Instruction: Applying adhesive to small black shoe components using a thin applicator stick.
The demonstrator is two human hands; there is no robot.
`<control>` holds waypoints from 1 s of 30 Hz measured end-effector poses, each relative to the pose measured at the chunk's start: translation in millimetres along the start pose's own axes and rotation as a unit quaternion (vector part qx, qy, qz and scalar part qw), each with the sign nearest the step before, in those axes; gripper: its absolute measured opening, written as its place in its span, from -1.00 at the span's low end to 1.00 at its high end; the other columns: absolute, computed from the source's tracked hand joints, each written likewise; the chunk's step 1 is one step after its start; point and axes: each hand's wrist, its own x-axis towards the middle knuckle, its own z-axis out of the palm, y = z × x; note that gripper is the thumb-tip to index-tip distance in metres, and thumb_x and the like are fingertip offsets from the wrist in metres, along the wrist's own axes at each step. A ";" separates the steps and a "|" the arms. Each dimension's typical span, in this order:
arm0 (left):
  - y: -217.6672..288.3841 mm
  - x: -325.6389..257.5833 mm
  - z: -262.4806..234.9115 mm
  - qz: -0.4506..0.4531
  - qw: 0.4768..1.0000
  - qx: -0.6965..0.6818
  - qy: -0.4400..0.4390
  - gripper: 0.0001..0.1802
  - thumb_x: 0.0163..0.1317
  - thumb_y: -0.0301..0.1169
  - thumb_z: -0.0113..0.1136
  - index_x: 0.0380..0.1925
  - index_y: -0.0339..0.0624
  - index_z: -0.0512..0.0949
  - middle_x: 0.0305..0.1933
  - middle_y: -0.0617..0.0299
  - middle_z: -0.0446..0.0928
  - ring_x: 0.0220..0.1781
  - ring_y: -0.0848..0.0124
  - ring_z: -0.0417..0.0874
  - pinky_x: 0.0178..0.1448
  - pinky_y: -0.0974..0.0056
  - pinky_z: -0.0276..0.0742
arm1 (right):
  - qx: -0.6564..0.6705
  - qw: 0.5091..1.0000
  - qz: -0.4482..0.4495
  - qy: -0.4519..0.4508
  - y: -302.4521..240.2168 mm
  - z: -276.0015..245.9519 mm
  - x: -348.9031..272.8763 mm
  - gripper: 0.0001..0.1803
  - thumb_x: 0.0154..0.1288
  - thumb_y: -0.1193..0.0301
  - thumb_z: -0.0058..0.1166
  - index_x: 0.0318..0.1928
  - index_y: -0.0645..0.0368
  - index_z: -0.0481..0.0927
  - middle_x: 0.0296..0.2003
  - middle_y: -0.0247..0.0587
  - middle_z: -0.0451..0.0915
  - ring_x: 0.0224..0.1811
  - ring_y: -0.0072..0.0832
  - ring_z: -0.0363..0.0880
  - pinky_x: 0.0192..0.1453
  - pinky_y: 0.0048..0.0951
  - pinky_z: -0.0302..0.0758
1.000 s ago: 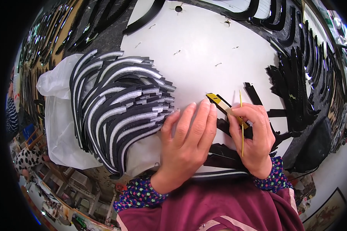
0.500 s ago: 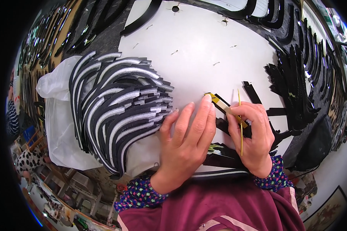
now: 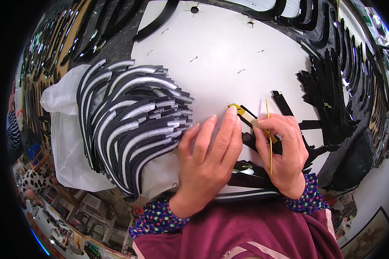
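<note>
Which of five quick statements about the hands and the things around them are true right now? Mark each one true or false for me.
1. The right hand holds a thin yellow rod. True.
2. The white-striped strips are piled to the right of both hands. False: the pile of white-striped dark strips lies to the left of the left hand.
3. A left-hand fingertip is at the upper end of the yellow-and-cream piece. True.
4. Both sleeves are plain white. False: the sleeves are dark with a multicoloured pattern.
5. The white board has a round hole near its far edge. True.
</note>
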 end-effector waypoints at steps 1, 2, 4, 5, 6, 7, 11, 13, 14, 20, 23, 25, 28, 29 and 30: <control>0.1 0.6 -0.3 0.001 1.000 -0.001 0.002 -0.67 0.31 -0.40 0.13 0.05 -0.07 0.67 0.28 0.33 0.56 0.27 0.34 0.49 0.32 0.15 0.37 | 0.005 1.000 -0.001 0.005 0.1 -0.5 0.4 -0.64 0.06 0.80 0.32 -0.12 0.34 0.57 -0.29 -0.06 0.64 -0.30 -0.22 0.65 -0.24 -0.36 0.57; 0.0 1.2 -0.3 0.001 1.000 -0.002 0.002 -0.67 0.31 -0.40 0.13 0.05 -0.07 0.67 0.28 0.33 0.56 0.27 0.34 0.49 0.32 0.15 0.37 | 0.004 1.000 -0.001 0.005 -0.2 -1.5 0.1 -0.64 0.06 0.80 0.32 -0.12 0.34 0.57 -0.29 -0.06 0.64 -0.30 -0.22 0.65 -0.24 -0.36 0.57; -0.5 0.9 0.5 0.002 1.000 -0.006 0.011 -0.67 0.31 -0.42 0.13 0.05 -0.08 0.67 0.25 0.31 0.56 0.26 0.36 0.50 0.32 0.16 0.38 | 0.026 0.998 0.053 0.015 -0.8 -2.7 -2.6 -0.66 0.07 0.79 0.32 -0.14 0.31 0.58 -0.28 -0.07 0.66 -0.29 -0.26 0.65 -0.24 -0.39 0.58; -0.4 0.7 0.8 0.001 1.000 -0.006 0.011 -0.67 0.31 -0.42 0.13 0.05 -0.08 0.67 0.25 0.31 0.56 0.26 0.36 0.50 0.32 0.16 0.38 | 0.027 0.998 0.053 0.015 -1.5 -2.7 -4.2 -0.66 0.07 0.79 0.32 -0.14 0.31 0.58 -0.28 -0.07 0.66 -0.29 -0.26 0.65 -0.24 -0.39 0.58; -0.1 0.7 1.1 0.001 1.000 -0.006 0.014 -0.67 0.31 -0.43 0.13 0.05 -0.08 0.67 0.24 0.30 0.56 0.26 0.36 0.50 0.32 0.16 0.38 | 0.063 0.994 0.090 0.024 -2.3 -2.7 -5.9 -0.67 0.08 0.79 0.32 -0.14 0.30 0.59 -0.27 -0.08 0.67 -0.28 -0.27 0.66 -0.24 -0.41 0.58; 0.0 0.6 1.2 0.001 1.000 -0.007 0.017 -0.67 0.31 -0.44 0.13 0.05 -0.09 0.67 0.23 0.29 0.56 0.26 0.36 0.50 0.32 0.16 0.38 | 0.098 0.986 0.127 0.033 -2.5 -2.6 -6.9 -0.68 0.09 0.79 0.32 -0.15 0.29 0.60 -0.26 -0.09 0.68 -0.27 -0.29 0.66 -0.24 -0.43 0.58; -0.2 -0.1 1.6 0.001 1.000 -0.006 0.017 -0.67 0.30 -0.43 0.14 0.05 -0.08 0.67 0.24 0.29 0.55 0.27 0.36 0.51 0.32 0.16 0.38 | 0.087 0.990 0.102 0.031 0.3 -2.4 -7.6 -0.68 0.10 0.79 0.32 -0.14 0.29 0.59 -0.26 -0.10 0.69 -0.26 -0.30 0.67 -0.22 -0.43 0.58; -0.3 -0.1 2.3 0.001 1.000 -0.009 0.021 -0.67 0.30 -0.43 0.14 0.04 -0.08 0.68 0.24 0.30 0.55 0.27 0.36 0.51 0.32 0.16 0.38 | 0.050 0.998 0.046 0.012 2.1 -2.4 -5.7 -0.66 0.09 0.79 0.32 -0.12 0.30 0.58 -0.28 -0.09 0.68 -0.26 -0.29 0.67 -0.21 -0.41 0.58; -0.2 0.0 2.1 0.001 1.000 -0.010 0.021 -0.67 0.30 -0.43 0.14 0.04 -0.08 0.68 0.24 0.30 0.55 0.27 0.36 0.51 0.32 0.16 0.38 | 0.050 0.998 0.046 0.012 2.0 -2.4 -5.7 -0.66 0.09 0.79 0.32 -0.12 0.30 0.58 -0.28 -0.09 0.68 -0.26 -0.29 0.67 -0.21 -0.41 0.58; 0.2 0.4 1.2 -0.002 1.000 -0.009 0.018 -0.67 0.30 -0.43 0.14 0.04 -0.07 0.68 0.23 0.30 0.56 0.27 0.36 0.51 0.32 0.16 0.37 | 0.029 0.999 0.018 0.002 1.6 -0.9 -3.0 -0.67 0.13 0.78 0.33 -0.11 0.30 0.57 -0.21 -0.05 0.70 -0.22 -0.37 0.67 -0.13 -0.46 0.60; 0.4 0.7 1.1 -0.003 1.000 -0.011 0.018 -0.67 0.30 -0.42 0.14 0.04 -0.07 0.68 0.24 0.30 0.55 0.27 0.36 0.50 0.33 0.16 0.37 | 0.023 1.000 0.016 0.005 1.5 -1.0 -3.0 -0.66 0.12 0.78 0.33 -0.11 0.29 0.58 -0.22 -0.05 0.70 -0.23 -0.37 0.66 -0.15 -0.47 0.60; 0.3 0.4 1.2 -0.005 1.000 -0.016 0.016 -0.67 0.30 -0.42 0.14 0.04 -0.07 0.68 0.24 0.29 0.55 0.27 0.36 0.50 0.33 0.16 0.36 | 0.022 1.000 0.018 0.001 1.6 -0.9 -3.4 -0.65 0.11 0.78 0.34 -0.11 0.29 0.58 -0.22 -0.05 0.70 -0.25 -0.38 0.66 -0.17 -0.48 0.60; 0.2 0.3 1.5 -0.008 1.000 -0.021 0.016 -0.68 0.30 -0.42 0.13 0.04 -0.08 0.68 0.23 0.29 0.55 0.27 0.36 0.50 0.33 0.16 0.36 | 0.020 1.000 0.019 -0.002 0.8 -1.3 -2.7 -0.65 0.11 0.79 0.34 -0.11 0.29 0.58 -0.21 -0.05 0.70 -0.25 -0.38 0.65 -0.18 -0.48 0.60; 0.1 0.3 1.5 -0.007 1.000 -0.021 0.016 -0.68 0.30 -0.42 0.13 0.04 -0.08 0.68 0.23 0.29 0.55 0.27 0.36 0.50 0.33 0.16 0.36 | 0.020 1.000 0.019 -0.002 0.6 -1.2 -2.6 -0.65 0.11 0.79 0.34 -0.11 0.29 0.58 -0.21 -0.05 0.70 -0.25 -0.38 0.65 -0.18 -0.48 0.60; 0.0 0.4 1.5 -0.007 1.000 -0.019 0.015 -0.67 0.30 -0.42 0.13 0.03 -0.07 0.68 0.24 0.30 0.55 0.28 0.36 0.49 0.33 0.15 0.36 | 0.019 1.000 0.018 -0.001 0.5 -1.3 -2.3 -0.65 0.11 0.79 0.34 -0.11 0.29 0.58 -0.21 -0.05 0.69 -0.25 -0.38 0.65 -0.19 -0.48 0.59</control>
